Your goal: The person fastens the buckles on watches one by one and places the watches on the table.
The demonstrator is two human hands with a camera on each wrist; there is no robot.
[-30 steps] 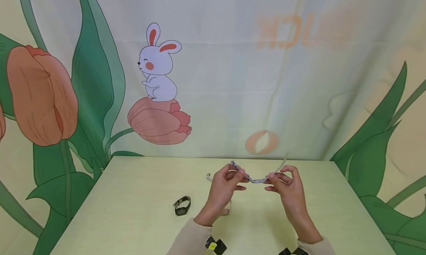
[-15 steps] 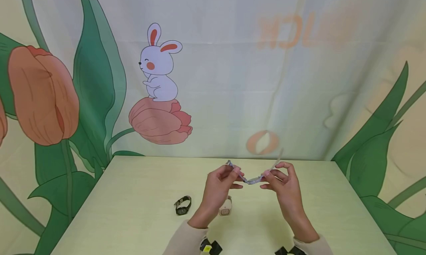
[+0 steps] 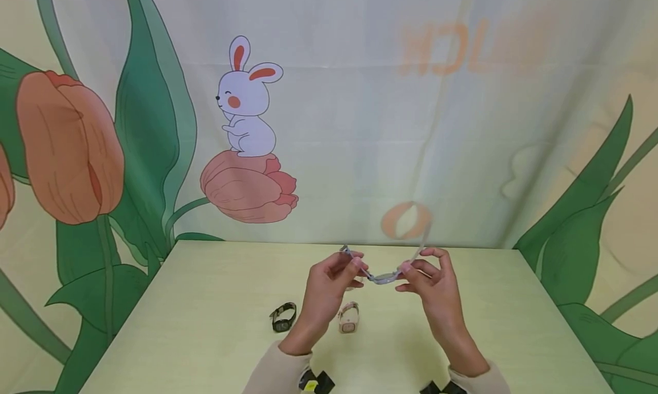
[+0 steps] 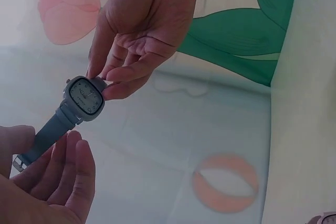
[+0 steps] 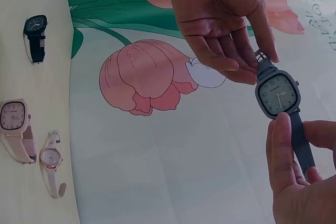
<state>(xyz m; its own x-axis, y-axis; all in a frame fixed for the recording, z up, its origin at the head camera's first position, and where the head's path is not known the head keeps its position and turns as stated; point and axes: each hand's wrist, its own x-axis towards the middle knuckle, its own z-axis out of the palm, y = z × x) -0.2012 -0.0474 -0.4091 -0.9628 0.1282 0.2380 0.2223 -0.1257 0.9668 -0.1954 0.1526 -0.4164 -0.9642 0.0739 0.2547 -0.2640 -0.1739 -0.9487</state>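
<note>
A grey-blue wristwatch (image 3: 384, 279) with a squarish face hangs between both hands above the table. My left hand (image 3: 324, 291) pinches the buckle end of its strap between thumb and fingers. My right hand (image 3: 439, 294) pinches the other strap close to the case, and that strap's free end sticks up past the fingers. In the left wrist view the watch face (image 4: 86, 98) shows its dial, with the buckle strap (image 4: 50, 137) running down to the left thumb. From the right wrist, a right fingertip touches the lower edge of the watch case (image 5: 278, 94).
On the pale table (image 3: 205, 302) lie a black watch (image 3: 283, 318) and a pink square watch (image 3: 348, 320). A slim watch with a round face (image 5: 51, 158) lies near the pink one, mostly hidden by the left hand in the head view. A printed curtain (image 3: 329, 125) hangs behind.
Both hands have shifted left with the grey-blue watch, still pinching its straps. The pink watch, mostly covered by the left hand before, now shows between the arms.
</note>
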